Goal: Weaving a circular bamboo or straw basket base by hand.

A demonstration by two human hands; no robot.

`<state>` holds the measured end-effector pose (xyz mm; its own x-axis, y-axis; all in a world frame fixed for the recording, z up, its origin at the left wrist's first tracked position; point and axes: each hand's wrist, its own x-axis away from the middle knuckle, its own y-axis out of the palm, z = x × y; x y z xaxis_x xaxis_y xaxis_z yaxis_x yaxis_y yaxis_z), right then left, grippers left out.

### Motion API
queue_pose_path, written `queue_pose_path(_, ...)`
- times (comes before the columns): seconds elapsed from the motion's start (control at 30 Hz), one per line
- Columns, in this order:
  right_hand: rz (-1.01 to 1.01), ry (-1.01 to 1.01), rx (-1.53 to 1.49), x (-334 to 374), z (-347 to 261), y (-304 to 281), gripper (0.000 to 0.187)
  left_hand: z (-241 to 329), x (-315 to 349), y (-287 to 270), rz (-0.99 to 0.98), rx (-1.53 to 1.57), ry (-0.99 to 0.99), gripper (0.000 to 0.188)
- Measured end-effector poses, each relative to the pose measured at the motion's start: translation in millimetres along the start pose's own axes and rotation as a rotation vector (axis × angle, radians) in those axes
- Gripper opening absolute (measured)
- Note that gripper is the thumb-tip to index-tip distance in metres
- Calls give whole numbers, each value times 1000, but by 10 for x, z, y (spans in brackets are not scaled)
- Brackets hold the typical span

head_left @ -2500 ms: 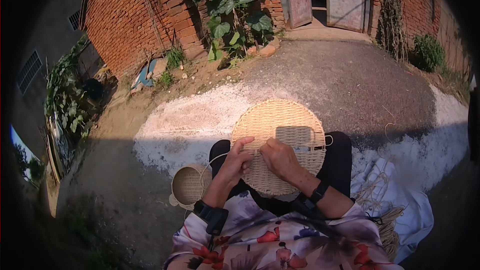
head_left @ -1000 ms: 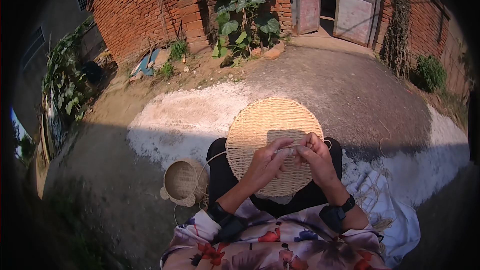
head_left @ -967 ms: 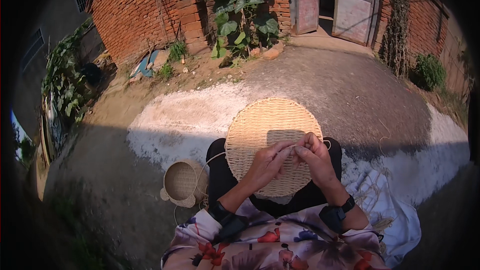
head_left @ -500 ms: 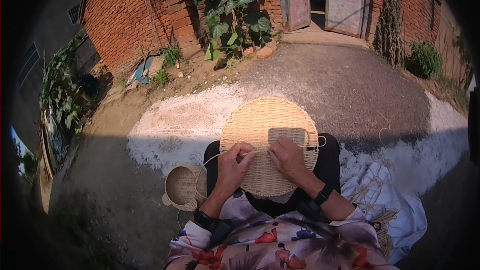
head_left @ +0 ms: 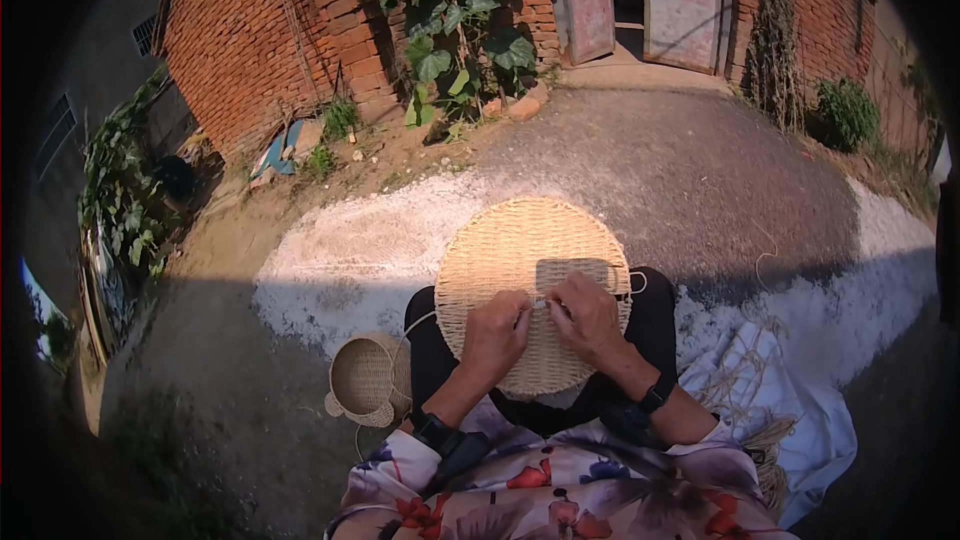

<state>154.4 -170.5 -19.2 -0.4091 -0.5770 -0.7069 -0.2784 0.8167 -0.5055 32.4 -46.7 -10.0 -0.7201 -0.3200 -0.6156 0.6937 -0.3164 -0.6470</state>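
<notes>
A round woven straw panel point(head_left: 530, 230) lies across my lap, its far part in sunlight. Over its middle, my left hand point(head_left: 497, 332) is closed in a pinch on a thin pale cord point(head_left: 424, 320). Right beside it, my right hand point(head_left: 587, 315) pinches too, and the fingertips of both hands nearly meet. A short pale bit shows between them. From my left hand the cord runs left over my knee and down past a small woven basket point(head_left: 362, 380). At the panel's right edge a loop of cord point(head_left: 640, 283) sticks out.
On the right, a white sheet point(head_left: 815, 430) on the ground bears tangled cord point(head_left: 745, 370) and a cord bundle point(head_left: 770, 450). Ahead stand a leafy plant point(head_left: 455, 25), a brick wall point(head_left: 260, 50) and a partly open double door point(head_left: 683, 15).
My left hand has moved right along the panel, close to my right hand, and its wrist has turned. My right hand has shifted slightly right and nearer.
</notes>
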Motion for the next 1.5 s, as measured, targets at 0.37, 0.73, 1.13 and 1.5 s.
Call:
queue_pose_path(0.37,-160,-142,140,-17,93,-30,7,205,-73,55,-177,-112,-67,20)
queue_pose_path(0.73,-210,-132,156,-7,76,-70,7,109,-182,-62,-473,685,-736,45)
queue_pose_path(1.13,-304,-101,324,-95,-39,104,16,117,-76,-237,-282,230,-271,41)
queue_pose_path(1.5,-258,53,318,46,-5,-240,15,-406,74,-494,122,-217,-150,17)
